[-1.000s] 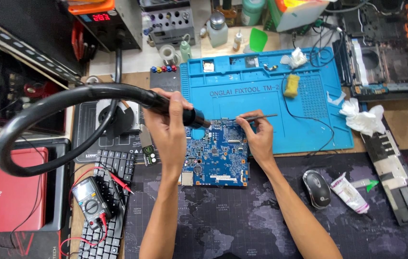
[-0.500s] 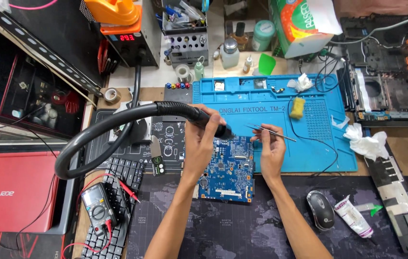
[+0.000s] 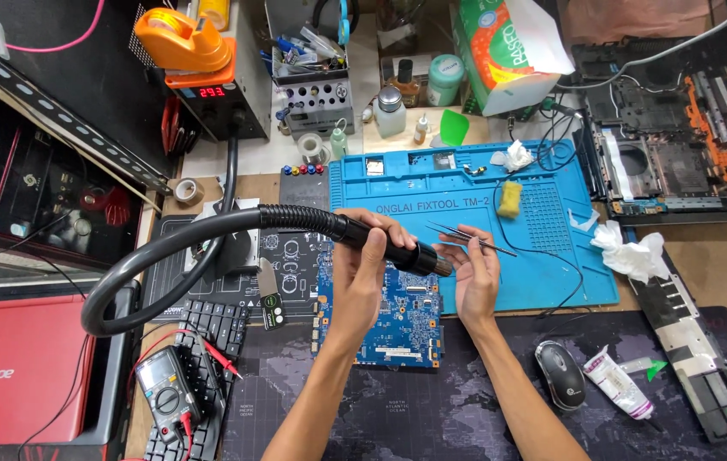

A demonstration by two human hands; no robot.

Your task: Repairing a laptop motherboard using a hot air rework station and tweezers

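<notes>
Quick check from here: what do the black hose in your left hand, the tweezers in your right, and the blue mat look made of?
Black hose: ribbed flexible plastic or rubber, matte, bent in a loop, held by the left hand. Tweezers in the right hand: thin, probably metal, slightly shiny. Blue mat: likely silicone, matte, with moulded compartments.

left hand (image 3: 362,271) around black hot-air wand (image 3: 385,243), right hand (image 3: 474,277) pinching tweezers (image 3: 470,238) above blue circuit board (image 3: 397,320)

We see the circuit board (image 3: 397,320) at bench centre, w/ the work mat (image 3: 551,282) just behind it. Mouse (image 3: 560,374) and tube (image 3: 618,386) lie to its right, multimeter (image 3: 167,388) and keyboard (image 3: 210,324) to its left. Laptop base (image 3: 679,145) sits far right, behind; tissue box (image 3: 500,60) at the back.
</notes>
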